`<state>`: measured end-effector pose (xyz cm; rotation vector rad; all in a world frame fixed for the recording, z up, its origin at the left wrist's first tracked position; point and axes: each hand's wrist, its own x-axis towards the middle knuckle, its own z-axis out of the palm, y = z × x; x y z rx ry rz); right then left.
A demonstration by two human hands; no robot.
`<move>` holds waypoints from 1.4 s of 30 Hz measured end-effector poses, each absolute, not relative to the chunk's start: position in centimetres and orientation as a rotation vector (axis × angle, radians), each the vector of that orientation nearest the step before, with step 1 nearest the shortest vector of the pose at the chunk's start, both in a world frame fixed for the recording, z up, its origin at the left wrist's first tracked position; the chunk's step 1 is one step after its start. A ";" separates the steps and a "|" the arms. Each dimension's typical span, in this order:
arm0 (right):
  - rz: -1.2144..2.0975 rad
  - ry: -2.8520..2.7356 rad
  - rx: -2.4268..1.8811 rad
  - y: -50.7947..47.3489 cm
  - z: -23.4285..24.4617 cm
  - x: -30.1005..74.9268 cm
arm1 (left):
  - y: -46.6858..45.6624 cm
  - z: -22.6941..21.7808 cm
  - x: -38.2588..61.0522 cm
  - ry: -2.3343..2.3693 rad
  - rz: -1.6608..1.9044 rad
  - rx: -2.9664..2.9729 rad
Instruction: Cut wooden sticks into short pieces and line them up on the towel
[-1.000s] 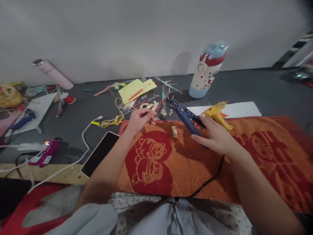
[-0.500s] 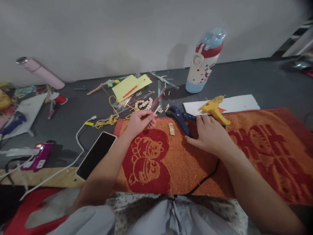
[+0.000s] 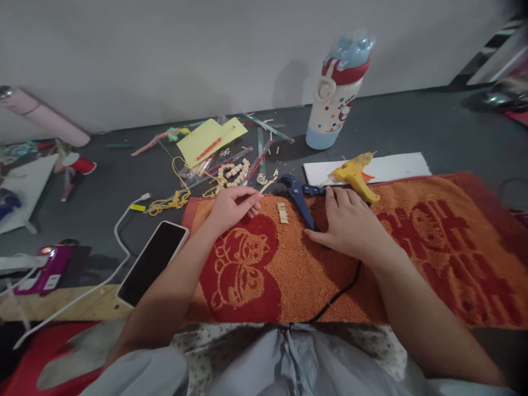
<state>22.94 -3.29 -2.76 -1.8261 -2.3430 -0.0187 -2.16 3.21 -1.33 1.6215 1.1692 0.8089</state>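
Note:
My left hand [image 3: 234, 210] is closed in a pinch above the towel's back edge, with a short pale wooden stick [image 3: 267, 186] at its fingertips. A small row of cut wooden pieces [image 3: 282, 213] lies on the orange and red towel [image 3: 317, 275] between my hands. My right hand [image 3: 350, 223] lies palm down with its fingers stretched out, against the dark blue hand cutter [image 3: 303, 203]. One cutter handle runs partly under those fingers. Just beyond them, a yellow glue gun [image 3: 355, 175] rests across a white board [image 3: 398, 168].
A bottle [image 3: 332, 104] stands at the back. Behind my left hand lie a loop of wooden pieces [image 3: 235, 173], yellow paper [image 3: 202, 140] and yellow cord [image 3: 173, 201]. A phone [image 3: 152, 264], white cable [image 3: 119, 225] and purple power strip [image 3: 51, 269] are left.
The view has shifted slightly, so things appear further left and higher. A wooden stick now shows at my left fingertips. My right hand stays by the cutter.

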 end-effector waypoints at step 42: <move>1.148 -1.679 -1.155 -1.9 -2.2 20.3 | -0.7 -2.7 0.4 0.900 1.004 2.885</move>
